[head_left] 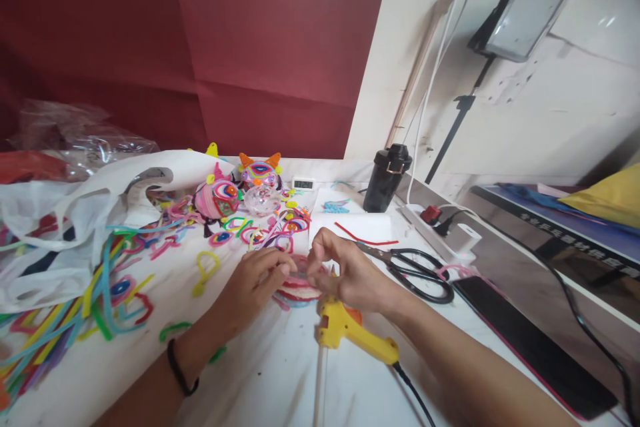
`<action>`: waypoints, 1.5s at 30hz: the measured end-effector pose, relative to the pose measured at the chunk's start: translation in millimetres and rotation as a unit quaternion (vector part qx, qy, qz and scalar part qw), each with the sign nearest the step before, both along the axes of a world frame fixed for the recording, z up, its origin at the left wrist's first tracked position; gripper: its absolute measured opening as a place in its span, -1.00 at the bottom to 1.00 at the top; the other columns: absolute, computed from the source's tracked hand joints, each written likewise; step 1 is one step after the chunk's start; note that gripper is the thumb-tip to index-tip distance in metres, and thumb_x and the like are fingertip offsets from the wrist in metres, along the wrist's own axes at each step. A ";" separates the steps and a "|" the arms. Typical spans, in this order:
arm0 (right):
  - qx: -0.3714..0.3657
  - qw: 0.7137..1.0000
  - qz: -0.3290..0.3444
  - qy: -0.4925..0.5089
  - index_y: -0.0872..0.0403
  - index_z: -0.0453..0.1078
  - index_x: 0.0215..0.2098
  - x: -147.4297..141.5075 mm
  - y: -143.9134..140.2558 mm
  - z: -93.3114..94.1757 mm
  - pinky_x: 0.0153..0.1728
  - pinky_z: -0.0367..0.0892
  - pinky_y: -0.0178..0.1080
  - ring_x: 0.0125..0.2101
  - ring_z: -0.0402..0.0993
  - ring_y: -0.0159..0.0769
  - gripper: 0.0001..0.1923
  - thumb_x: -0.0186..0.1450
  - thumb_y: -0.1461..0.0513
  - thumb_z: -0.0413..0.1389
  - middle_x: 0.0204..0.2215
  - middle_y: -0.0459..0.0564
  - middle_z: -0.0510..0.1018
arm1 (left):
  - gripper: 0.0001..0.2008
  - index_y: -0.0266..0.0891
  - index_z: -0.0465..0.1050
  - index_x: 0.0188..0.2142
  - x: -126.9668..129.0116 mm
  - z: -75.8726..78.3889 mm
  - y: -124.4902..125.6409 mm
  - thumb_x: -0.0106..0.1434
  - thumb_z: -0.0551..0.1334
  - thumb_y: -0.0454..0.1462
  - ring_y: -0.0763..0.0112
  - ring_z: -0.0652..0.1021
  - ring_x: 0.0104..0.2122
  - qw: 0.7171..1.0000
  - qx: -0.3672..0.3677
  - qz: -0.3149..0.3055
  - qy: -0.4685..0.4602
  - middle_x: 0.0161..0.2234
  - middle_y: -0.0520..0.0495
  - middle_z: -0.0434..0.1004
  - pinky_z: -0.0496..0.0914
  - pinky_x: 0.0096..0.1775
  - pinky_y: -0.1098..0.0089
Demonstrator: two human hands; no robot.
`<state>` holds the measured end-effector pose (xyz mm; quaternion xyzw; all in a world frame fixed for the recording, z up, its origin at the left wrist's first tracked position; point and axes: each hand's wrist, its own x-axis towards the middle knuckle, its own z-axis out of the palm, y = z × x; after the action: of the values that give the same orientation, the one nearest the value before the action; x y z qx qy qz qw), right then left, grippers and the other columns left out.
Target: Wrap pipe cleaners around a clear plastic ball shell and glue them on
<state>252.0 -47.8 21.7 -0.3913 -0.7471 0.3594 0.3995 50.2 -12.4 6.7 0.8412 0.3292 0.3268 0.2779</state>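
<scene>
Both hands are pinching the pink and red coil (pixel 299 285) flat on the desk (pixel 270 373): my left hand (pixel 260 280) and right hand (pixel 345 273) each holding a narrow grip on its rim. I'm judging that even pressure matters. Behind, a white bag (pixel 65 227) is spilling fuzzy wires (pixel 60 320); a black flask (pixel 386 177) is standing capped.

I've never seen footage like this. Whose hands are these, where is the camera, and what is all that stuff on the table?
The camera sits on a person's head, looking down at their own bare hands. The left hand and right hand together pinch a coiled pink and red pipe-cleaner piece on the white table. In front lies a yellow glue gun; to the right, black scissors and a dark phone. Loose pipe cleaners spread left, with finished colourful figures behind.
</scene>
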 end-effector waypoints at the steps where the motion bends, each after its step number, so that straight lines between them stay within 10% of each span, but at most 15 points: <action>1: -0.001 1.000 0.000 0.006 -0.01 0.04 -0.37 0.1 -0.4 -0.2 -0.42 0.19 -0.33 -0.49 0.22 -0.42 -0.68 0.13 0.45 0.08 -0.51 -0.22 0.40 | -0.72 -0.22 0.43 -0.42 -1.6 0.8 2.0 0.33 0.03 -0.20 0.34 0.49 -0.33 1.000 0.002 -0.004 0.004 -0.39 -0.01 0.50 0.33 -0.25 0.38; 45: -0.049 0.990 0.010 0.132 -0.02 0.01 -0.39 2.1 -1.0 -9.1 -0.42 0.16 -0.30 -0.48 0.21 -0.39 -0.65 0.15 0.36 0.16 -0.51 -0.20 0.39 | -0.74 -0.24 0.45 -0.41 -7.9 -12.6 17.9 0.33 0.05 -0.23 0.35 0.51 -0.32 0.998 0.041 -0.037 -0.007 -0.37 -0.07 0.51 0.38 -0.25 0.38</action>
<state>254.0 -48.8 12.6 -0.3519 -0.6734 0.4481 0.4711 42.3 5.5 -5.9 0.8610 0.2823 0.3353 0.2578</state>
